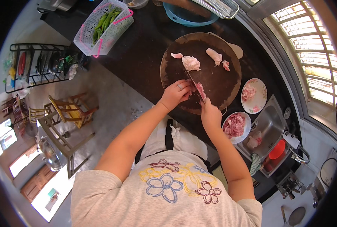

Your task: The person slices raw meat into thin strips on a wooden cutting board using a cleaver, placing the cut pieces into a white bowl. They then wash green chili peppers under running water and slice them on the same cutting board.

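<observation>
A round dark wooden cutting board [214, 81] lies on the black counter. My left hand [176, 94], a ring on one finger, presses down a pink piece of raw meat [201, 90] at the board's near edge. My right hand [210, 113] grips the handle of a knife [195, 84] whose blade runs across that meat. Further back on the board lie a pale lump of meat [191, 62] and two smaller pieces [215, 56].
Right of the board stand a bowl of sliced meat [234, 126] and a patterned plate with scraps [254, 95]. A steel sink [268, 128] with a red cup sits beyond. A white basket of green vegetables [105, 26] and a blue basin [189, 17] stand at the back.
</observation>
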`<action>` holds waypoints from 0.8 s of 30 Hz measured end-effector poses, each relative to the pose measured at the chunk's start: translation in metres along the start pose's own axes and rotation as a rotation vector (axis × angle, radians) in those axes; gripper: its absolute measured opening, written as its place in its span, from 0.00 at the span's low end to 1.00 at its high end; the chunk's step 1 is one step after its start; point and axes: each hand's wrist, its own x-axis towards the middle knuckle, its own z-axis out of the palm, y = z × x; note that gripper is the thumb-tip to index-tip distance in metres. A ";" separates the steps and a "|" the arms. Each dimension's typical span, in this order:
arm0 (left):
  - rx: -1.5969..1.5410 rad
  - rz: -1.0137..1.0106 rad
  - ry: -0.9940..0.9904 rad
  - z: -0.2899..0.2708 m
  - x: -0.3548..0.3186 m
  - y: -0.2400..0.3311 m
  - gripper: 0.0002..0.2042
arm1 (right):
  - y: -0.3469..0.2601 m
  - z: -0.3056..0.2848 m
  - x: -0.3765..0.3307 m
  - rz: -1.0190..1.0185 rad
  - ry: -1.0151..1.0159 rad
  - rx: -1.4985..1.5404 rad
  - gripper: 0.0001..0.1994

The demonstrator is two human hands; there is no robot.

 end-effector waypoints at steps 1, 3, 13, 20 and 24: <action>-0.005 -0.007 -0.004 0.000 -0.001 0.001 0.15 | 0.005 0.000 -0.005 0.017 -0.036 -0.013 0.10; -0.015 -0.019 -0.016 0.001 -0.004 0.003 0.15 | 0.004 0.006 -0.005 0.029 0.014 0.032 0.11; -0.004 -0.032 -0.023 -0.002 -0.008 0.010 0.14 | -0.007 0.008 0.022 -0.045 0.055 -0.004 0.10; -0.011 -0.051 0.022 -0.003 -0.006 0.014 0.14 | 0.000 -0.017 0.006 -0.083 0.146 0.089 0.09; 0.000 -0.066 0.034 -0.002 -0.008 0.016 0.15 | -0.010 -0.012 0.010 -0.116 0.134 0.085 0.09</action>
